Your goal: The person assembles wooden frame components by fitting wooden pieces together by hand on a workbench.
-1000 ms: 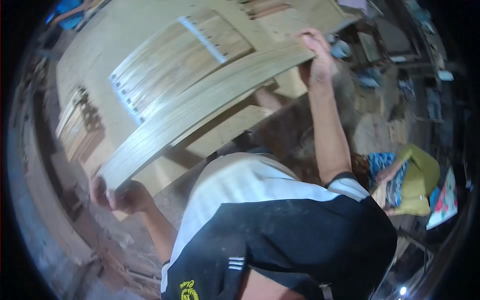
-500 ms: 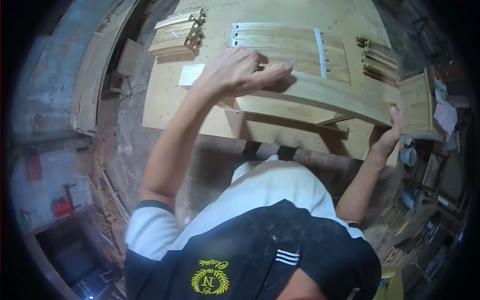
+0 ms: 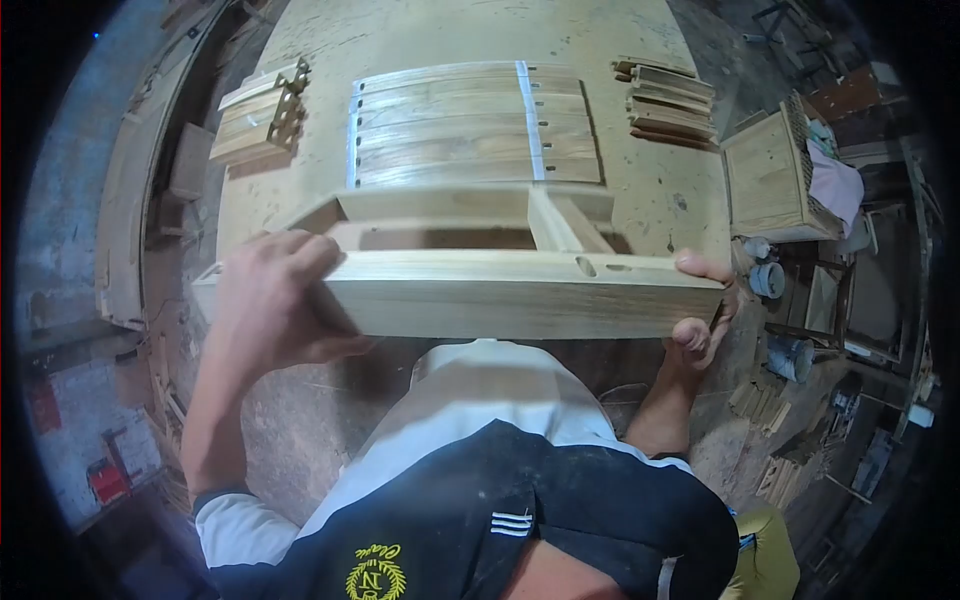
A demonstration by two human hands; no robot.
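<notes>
A wooden frame point(image 3: 520, 306) is held at the near edge of the table, its long front board facing me and two slots showing in the top edge near the right. My left hand point(image 3: 285, 300) grips the front board near its left end, thumb below and fingers over the top. At the right end, my right hand point(image 3: 703, 315) is closed round the board's corner. A crosspiece point(image 3: 562, 222) joins the front board to a rear board point(image 3: 435, 205). Just beyond the frame lies a row of flat wooden slats point(image 3: 440, 125) with two pale strips across it.
Notched wooden pieces point(image 3: 262, 120) are stacked on the table's left side, and grooved pieces point(image 3: 668, 103) on its right. The worktable point(image 3: 480, 25) extends away. A wooden box point(image 3: 775, 180) with a pink cloth point(image 3: 835, 185) stands to the right, near buckets point(image 3: 768, 280).
The wooden frame has come nearer and turned, so its front board now runs level across the view. My left hand has moved left along it; the camera view has shifted too.
</notes>
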